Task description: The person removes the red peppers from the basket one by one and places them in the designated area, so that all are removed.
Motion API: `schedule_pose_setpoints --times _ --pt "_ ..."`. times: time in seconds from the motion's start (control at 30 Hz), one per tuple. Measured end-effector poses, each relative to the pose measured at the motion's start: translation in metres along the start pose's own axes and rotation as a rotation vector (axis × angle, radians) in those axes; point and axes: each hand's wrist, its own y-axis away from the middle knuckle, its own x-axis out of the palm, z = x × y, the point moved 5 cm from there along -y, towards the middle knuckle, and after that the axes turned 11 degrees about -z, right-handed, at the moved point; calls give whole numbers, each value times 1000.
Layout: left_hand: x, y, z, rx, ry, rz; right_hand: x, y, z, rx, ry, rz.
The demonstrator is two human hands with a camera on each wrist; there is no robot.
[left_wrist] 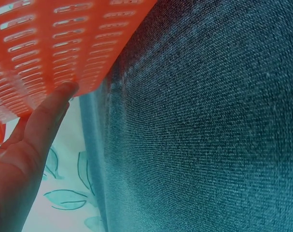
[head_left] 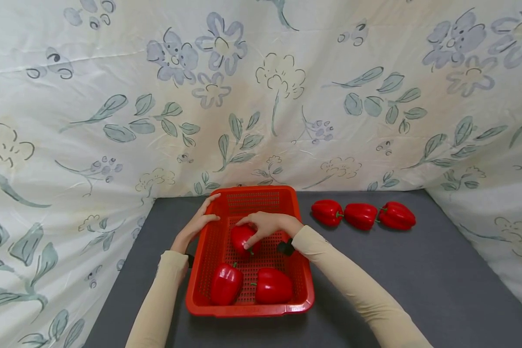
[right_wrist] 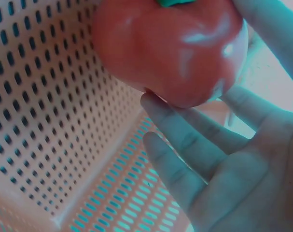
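right hand [head_left: 266, 226]: grips red pepper [head_left: 240, 237] | left hand [head_left: 195, 226]: holds red basket [head_left: 243, 310]

The basket [head_left: 248, 311] is glossy plastic; its 3 peppers [head_left: 226, 285] and 3 more peppers [head_left: 361, 216] towards its 2 o'clock look smooth, shiny. Table cover [head_left: 417, 280]: matt, ribbed cloth. Curtain [head_left: 313, 104] at 12 o'clock: creased cloth.

Soft, even light brightens the floral cloth [head_left: 282, 101] beyond the grip of the right hand [head_left: 266, 224]. White glare dots the gripped pepper [right_wrist: 153, 50]; just behind it, a pale patch washes out. Both wrist views are teal-tinted.
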Motion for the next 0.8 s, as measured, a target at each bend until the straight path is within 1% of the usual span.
schedule_pose_setpoints --times 0.1,0.3,0.47,0.57,0.8 --pt "-1 -1 2 6 10 4 -9 4 0 -2 -9 -26" --pt "-4 -9 17 17 -3 -15 -25 13 -2 17 -39 -75" --pt "-4 -9 19 42 -31 -30 -34 24 -2 20 -39 -112" --pt "-3 -6 17 51 -31 -28 -39 31 -1 13 -44 -127" --pt "5 14 -10 37 -46 -10 -51 49 -1 20 -36 -183"
